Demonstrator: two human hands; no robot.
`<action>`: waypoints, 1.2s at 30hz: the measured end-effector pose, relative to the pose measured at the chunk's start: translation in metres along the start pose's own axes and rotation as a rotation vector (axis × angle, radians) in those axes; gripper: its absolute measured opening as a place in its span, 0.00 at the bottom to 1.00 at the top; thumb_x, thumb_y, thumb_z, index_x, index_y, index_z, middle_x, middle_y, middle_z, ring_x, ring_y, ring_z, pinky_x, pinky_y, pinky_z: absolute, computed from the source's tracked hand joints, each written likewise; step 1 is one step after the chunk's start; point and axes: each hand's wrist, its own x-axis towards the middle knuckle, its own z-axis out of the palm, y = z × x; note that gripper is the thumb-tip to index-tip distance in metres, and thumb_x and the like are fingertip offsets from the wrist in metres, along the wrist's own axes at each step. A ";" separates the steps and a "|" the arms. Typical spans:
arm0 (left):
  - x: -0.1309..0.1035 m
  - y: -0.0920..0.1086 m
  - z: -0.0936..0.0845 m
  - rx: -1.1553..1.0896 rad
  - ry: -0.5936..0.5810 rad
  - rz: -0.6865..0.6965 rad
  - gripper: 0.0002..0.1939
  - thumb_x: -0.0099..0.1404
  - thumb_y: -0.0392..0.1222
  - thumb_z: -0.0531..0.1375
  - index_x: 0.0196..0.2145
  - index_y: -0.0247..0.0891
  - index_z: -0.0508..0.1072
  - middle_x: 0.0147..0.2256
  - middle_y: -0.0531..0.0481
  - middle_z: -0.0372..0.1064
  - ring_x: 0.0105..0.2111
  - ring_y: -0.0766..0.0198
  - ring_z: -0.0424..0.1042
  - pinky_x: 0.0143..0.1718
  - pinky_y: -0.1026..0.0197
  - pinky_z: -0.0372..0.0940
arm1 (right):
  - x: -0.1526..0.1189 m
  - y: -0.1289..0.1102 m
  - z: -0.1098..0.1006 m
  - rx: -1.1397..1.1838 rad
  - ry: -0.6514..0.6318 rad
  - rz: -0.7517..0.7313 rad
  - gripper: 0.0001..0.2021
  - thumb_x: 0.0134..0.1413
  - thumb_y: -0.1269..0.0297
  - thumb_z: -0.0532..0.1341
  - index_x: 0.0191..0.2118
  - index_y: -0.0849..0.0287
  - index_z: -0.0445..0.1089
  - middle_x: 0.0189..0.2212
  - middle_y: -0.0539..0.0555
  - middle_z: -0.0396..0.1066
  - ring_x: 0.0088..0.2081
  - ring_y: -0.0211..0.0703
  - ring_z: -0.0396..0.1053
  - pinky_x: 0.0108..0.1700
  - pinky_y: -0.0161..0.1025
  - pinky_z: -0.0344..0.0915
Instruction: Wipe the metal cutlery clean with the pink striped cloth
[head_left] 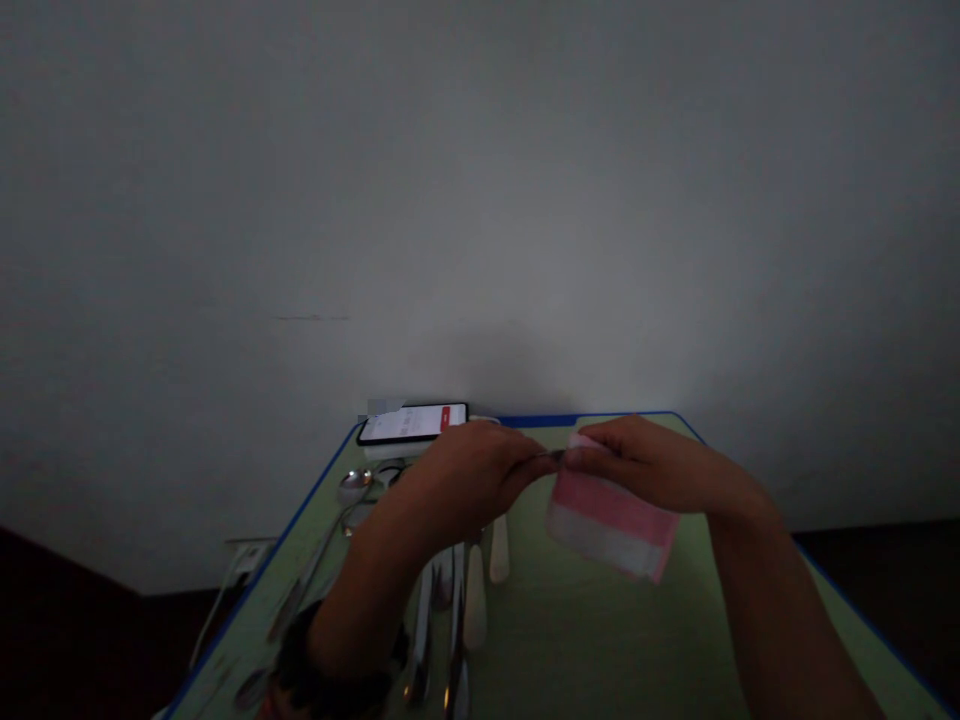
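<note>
Over the table, my left hand [487, 460] is closed in a pinch on one end of a thin metal utensil [553, 455]. What kind of utensil it is cannot be made out, as fingers cover most of it. My right hand [637, 455] grips a pink-and-white cloth [611, 525], with thumb and fingers closed around the utensil's other end. The cloth's free part hangs below that hand. Under my left forearm lie several pieces of cutlery, among them a white-handled piece [475, 600] and a shiny metal handle [454, 640].
A phone [412, 423] with a lit screen rests on a white box at the back left of the green table [600, 650]. Spoons [355, 485] lie along the left side. Behind the table's blue edge stands a grey wall [480, 200]. A cable [214, 610] hangs at left.
</note>
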 end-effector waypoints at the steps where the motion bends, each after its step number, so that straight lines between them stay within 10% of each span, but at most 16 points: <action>1: 0.000 0.000 0.001 -0.002 -0.006 0.003 0.19 0.67 0.45 0.47 0.27 0.37 0.71 0.23 0.52 0.70 0.24 0.68 0.66 0.25 0.66 0.52 | 0.000 0.000 0.000 0.000 -0.007 0.003 0.21 0.56 0.48 0.46 0.24 0.60 0.60 0.19 0.46 0.58 0.23 0.33 0.55 0.24 0.32 0.49; 11: -0.002 -0.006 0.004 -0.086 0.023 -0.110 0.21 0.66 0.50 0.47 0.23 0.36 0.68 0.19 0.54 0.63 0.19 0.70 0.60 0.22 0.67 0.49 | 0.003 0.003 0.002 0.166 -0.005 -0.002 0.23 0.59 0.48 0.41 0.31 0.59 0.64 0.28 0.51 0.65 0.31 0.38 0.61 0.34 0.35 0.57; 22: -0.017 -0.012 -0.012 -0.609 -0.194 -0.214 0.24 0.68 0.52 0.41 0.32 0.36 0.70 0.26 0.53 0.69 0.27 0.69 0.67 0.30 0.67 0.59 | 0.000 -0.001 -0.001 0.123 -0.004 -0.085 0.21 0.58 0.49 0.44 0.32 0.60 0.64 0.26 0.49 0.63 0.28 0.35 0.59 0.30 0.32 0.56; 36: -0.015 -0.005 -0.014 -0.567 -0.381 -0.159 0.21 0.67 0.53 0.43 0.29 0.37 0.67 0.27 0.53 0.68 0.27 0.67 0.66 0.30 0.66 0.59 | -0.010 -0.005 -0.005 0.029 -0.128 -0.074 0.16 0.49 0.51 0.57 0.35 0.61 0.68 0.27 0.48 0.66 0.27 0.34 0.60 0.26 0.31 0.53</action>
